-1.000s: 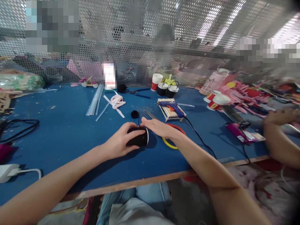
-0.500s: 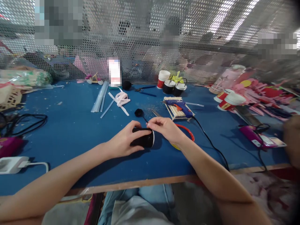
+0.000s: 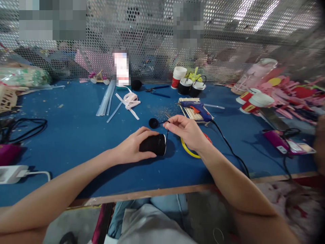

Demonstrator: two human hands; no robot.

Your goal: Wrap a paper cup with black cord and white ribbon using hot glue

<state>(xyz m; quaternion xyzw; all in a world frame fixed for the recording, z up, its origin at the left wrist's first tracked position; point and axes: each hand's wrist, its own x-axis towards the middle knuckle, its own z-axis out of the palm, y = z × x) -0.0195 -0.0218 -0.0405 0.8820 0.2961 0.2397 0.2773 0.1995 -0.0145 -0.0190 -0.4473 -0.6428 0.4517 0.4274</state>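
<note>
My left hand (image 3: 130,147) is wrapped round a black-covered cup (image 3: 153,145) lying on its side on the blue table, its white rim facing right. My right hand (image 3: 184,131) pinches a thin black cord (image 3: 167,133) above and right of the cup. From the fingertips the cord drops to the rim, and another stretch runs left toward a small black ball or coil (image 3: 153,123) on the table. Under my right wrist lies a yellow and red ring (image 3: 188,151), partly hidden.
A blue glue gun (image 3: 199,109) rests on a small stick rack (image 3: 189,101), its cable trailing to the front edge. Behind are pliers (image 3: 159,91), white ribbon (image 3: 131,100), clear glue sticks (image 3: 105,100) and black-wrapped cups (image 3: 185,87). Paper cups (image 3: 256,103) lie at right.
My right hand has lifted away from the cup's rim, drawing the cord up so that a stretch shows between them. My left hand's fingers have shifted back from the rim, still holding the cup.
</note>
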